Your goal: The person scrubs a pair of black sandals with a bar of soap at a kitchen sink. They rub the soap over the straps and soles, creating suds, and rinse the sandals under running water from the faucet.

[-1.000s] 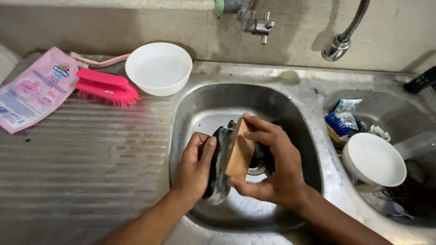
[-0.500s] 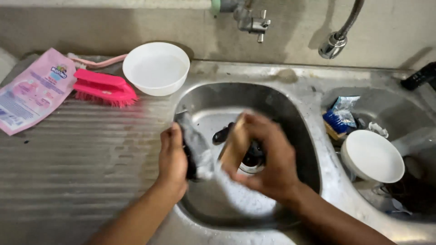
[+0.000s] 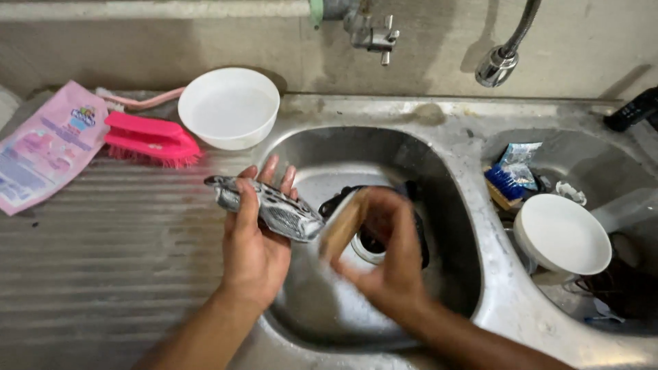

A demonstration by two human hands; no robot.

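Observation:
My left hand (image 3: 255, 236) grips a long grey soapy object (image 3: 266, 207), held flat over the left rim of the steel sink (image 3: 439, 171). What the object is cannot be told. My right hand (image 3: 387, 257), blurred by motion, holds a tan scrubbing pad (image 3: 341, 225) against the object's right end. Both hands hover above the sink basin. A dark item (image 3: 411, 226) lies by the drain, mostly hidden behind my right hand.
On the ribbed steel drainboard (image 3: 103, 274) lie a pink brush (image 3: 152, 139), a pink pouch (image 3: 48, 144) and a white bowl (image 3: 228, 106). A second white bowl (image 3: 563, 234) and a blue brush (image 3: 506, 183) sit in the right basin. Taps (image 3: 370, 31) hang above.
The grey object has turned from upright to lying flat and moved up and left, toward the sink's rim. My right hand keeps rubbing the pad along it.

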